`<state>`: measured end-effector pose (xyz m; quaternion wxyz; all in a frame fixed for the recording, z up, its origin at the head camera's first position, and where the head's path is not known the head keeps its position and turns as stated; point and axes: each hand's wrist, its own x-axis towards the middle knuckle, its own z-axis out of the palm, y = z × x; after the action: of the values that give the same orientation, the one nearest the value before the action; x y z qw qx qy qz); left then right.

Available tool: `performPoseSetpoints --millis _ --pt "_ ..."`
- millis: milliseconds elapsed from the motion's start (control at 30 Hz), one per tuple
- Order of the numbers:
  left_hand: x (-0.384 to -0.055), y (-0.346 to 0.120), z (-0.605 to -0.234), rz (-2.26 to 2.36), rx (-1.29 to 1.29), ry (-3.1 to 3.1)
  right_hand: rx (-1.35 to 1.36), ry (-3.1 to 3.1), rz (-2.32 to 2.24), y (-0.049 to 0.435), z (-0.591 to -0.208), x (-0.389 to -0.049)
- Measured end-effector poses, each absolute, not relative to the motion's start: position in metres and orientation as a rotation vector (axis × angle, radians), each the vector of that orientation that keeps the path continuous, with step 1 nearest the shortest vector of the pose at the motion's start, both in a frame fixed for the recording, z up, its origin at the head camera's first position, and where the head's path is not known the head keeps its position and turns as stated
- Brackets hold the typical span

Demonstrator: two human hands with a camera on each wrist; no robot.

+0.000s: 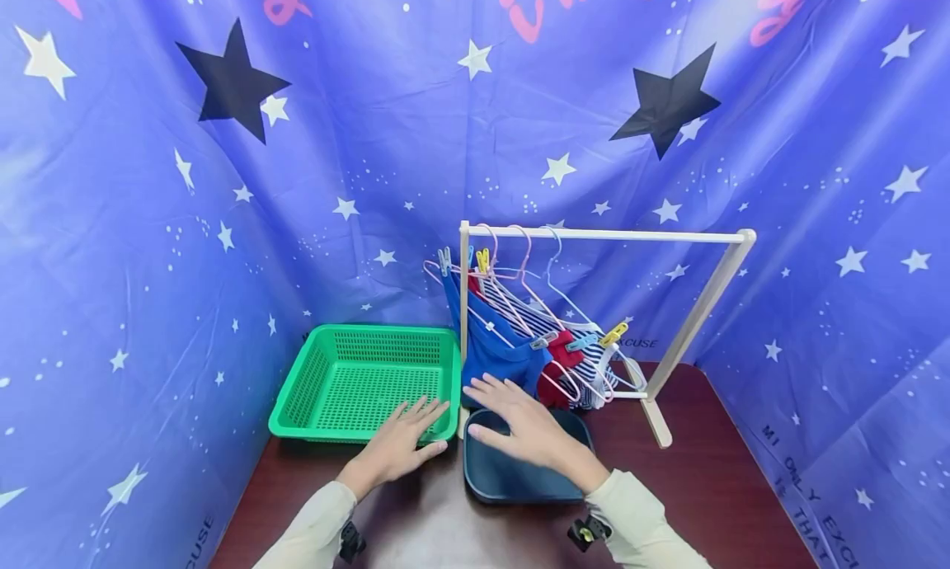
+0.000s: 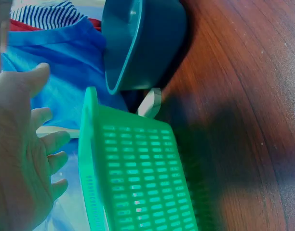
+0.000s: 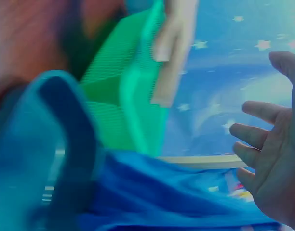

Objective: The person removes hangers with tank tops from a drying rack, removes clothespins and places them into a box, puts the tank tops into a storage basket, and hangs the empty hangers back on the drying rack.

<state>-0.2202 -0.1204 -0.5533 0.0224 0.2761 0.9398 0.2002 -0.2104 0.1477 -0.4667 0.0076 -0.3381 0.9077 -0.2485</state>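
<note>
My left hand (image 1: 398, 443), fingers extended, hovers over the near right corner of a green plastic basket (image 1: 297, 379). Over a dark blue-green bin (image 1: 519, 478) hangs my right hand (image 1: 529, 427), its fingers straight and holding nothing. In the left wrist view the left palm (image 2: 22, 159) is bare beside the basket's rim; in the right wrist view the right fingers (image 3: 256, 134) are spread apart from everything. Just beyond the right hand, a blue garment (image 1: 493, 350) hangs from a pink hanger, with a red garment (image 1: 552, 383) and a striped garment (image 1: 594, 371) behind it.
A wooden rack (image 1: 609, 235) stands at the back right, three hanger hooks over its bar. Clothespins in blue, grey and yellow (image 1: 614, 334) clip the garments. Starry blue cloth (image 1: 386, 140) surrounds the dark red table (image 1: 698, 486).
</note>
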Motion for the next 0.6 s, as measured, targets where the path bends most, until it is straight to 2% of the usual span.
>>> performPoseSetpoints --millis 233,600 --pt "-0.223 -0.127 -0.552 0.704 0.847 2.884 -1.053 2.871 -0.998 0.146 -0.404 -0.218" --pt "-0.233 -0.14 -0.551 0.808 0.899 2.854 -0.658 2.915 -1.5 0.141 -0.34 -0.245"
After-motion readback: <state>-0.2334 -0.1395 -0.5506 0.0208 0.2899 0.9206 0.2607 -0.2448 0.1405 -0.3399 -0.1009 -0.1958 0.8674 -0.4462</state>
